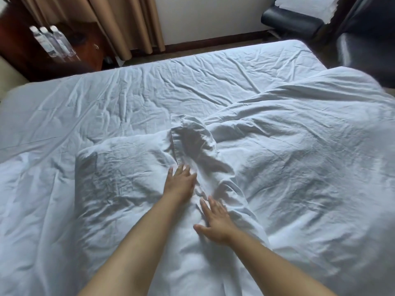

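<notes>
Centrally, low in the frame, both bare hands lie flat on a rumpled white cotton duvet cover (277,167) that spreads over the lower and right parts of the bed; the left hand (180,180) rests palm down with fingers straight and slightly spread, gripping nothing, its fingertips touching the near end of a hemmed white fabric flap (192,144) that stands up in a loose fold at the middle of the picture; the right hand (215,220) sits just below and to the right of it, likewise open, fingers extended and thumb splayed to the left, pressing a ridge of the same cover without holding it; beyond the cover, a creased white bed sheet (181,82) stretches across the mattress toward the top of the frame; in the upper left, three clear plastic water bottles (51,41) stand on a dark reddish wooden cabinet (15,39) beside tan pleated curtains (128,24); a black padded chair (292,22) occupies the upper right.
</notes>
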The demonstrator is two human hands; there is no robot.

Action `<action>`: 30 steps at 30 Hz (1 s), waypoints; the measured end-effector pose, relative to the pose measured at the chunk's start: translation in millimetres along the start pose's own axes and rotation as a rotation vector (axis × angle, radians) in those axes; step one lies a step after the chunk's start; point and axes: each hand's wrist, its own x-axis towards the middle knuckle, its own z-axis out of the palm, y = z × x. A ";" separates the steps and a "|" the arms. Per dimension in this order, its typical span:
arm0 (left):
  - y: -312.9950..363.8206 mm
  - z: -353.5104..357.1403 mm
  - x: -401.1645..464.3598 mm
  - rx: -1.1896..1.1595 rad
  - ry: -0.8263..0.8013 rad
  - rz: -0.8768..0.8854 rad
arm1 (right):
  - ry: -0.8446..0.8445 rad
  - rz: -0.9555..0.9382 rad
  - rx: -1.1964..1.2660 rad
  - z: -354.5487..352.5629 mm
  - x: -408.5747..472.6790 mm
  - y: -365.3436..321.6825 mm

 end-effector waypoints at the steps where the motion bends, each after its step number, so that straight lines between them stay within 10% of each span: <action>1: 5.1 5.3 -13.0 -0.042 -0.009 -0.017 | -0.011 0.013 -0.016 5.8 -10.0 3.1; 12: 64.0 46.1 -134.7 -0.711 -0.036 -0.222 | -0.090 0.140 -0.113 77.6 -115.7 26.5; 19: 106.7 67.2 -198.2 -1.401 -0.390 -0.454 | -0.028 0.159 -0.041 105.4 -166.7 11.3; 25: 123.9 83.5 -246.6 -1.412 -0.415 -0.395 | 0.338 0.501 0.798 110.9 -202.3 20.8; 30: 134.6 71.4 -293.8 -1.167 -0.865 -0.039 | 0.605 0.493 1.262 89.2 -221.3 16.1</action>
